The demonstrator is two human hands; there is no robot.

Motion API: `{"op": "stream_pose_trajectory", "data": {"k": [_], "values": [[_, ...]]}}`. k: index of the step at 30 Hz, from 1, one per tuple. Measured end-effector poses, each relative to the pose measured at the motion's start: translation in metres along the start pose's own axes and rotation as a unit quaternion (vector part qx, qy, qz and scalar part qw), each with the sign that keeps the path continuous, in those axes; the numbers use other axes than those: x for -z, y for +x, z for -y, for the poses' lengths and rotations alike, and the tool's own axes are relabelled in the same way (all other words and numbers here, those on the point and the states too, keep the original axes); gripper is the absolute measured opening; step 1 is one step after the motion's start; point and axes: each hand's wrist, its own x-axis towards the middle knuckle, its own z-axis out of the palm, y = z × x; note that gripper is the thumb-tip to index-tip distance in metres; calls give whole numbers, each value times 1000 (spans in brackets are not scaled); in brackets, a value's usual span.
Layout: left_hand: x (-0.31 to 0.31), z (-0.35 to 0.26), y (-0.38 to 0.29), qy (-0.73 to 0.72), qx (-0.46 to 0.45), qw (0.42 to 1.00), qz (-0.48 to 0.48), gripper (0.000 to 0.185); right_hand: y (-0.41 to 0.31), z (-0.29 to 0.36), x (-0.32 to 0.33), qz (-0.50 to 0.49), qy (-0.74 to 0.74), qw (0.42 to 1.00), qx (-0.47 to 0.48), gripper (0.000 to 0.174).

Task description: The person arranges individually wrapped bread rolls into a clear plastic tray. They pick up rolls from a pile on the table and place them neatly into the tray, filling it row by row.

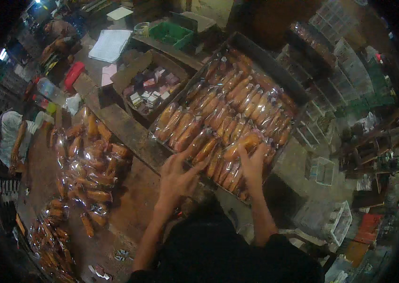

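Observation:
A large tray (pixel 233 192) in front of me holds rows of long bread rolls in clear plastic wrap. My right hand (pixel 252 161) grips one wrapped bread roll (pixel 240 145) lying across others in the near right part of the tray. Over the tray's near left edge, my left hand (pixel 178 177) spreads its fingers. Its fingertips touch or nearly touch wrapped rolls (pixel 204 148) there. Left of the tray, a loose heap of wrapped bread (pixel 90 169) covers part of a brown tabletop (pixel 128 198).
A cardboard box (pixel 174 63) of small packets adjoins the tray's left side. Behind it are a green plastic crate (pixel 171 33) and white paper sheets (pixel 110 46). Another person (pixel 13 138) is at the far left. More wrapped bread (pixel 49 240) lies lower left. Crates (pixel 321 171) stand on the right.

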Motion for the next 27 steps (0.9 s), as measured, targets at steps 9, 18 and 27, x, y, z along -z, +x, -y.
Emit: {"op": "stream_pose_trajectory", "data": {"k": [9, 18, 27], "values": [[-24, 12, 36, 37, 36, 998, 31, 42, -16, 13, -31, 48, 26, 995, 82, 86], [-19, 30, 1, -19, 10, 999, -32, 54, -35, -1, -66, 122, -134, 983, 34, 93], [48, 99, -223, -25, 367, 902, -228, 33, -25, -36, -98, 34, -100, 994, 12, 73]]}}
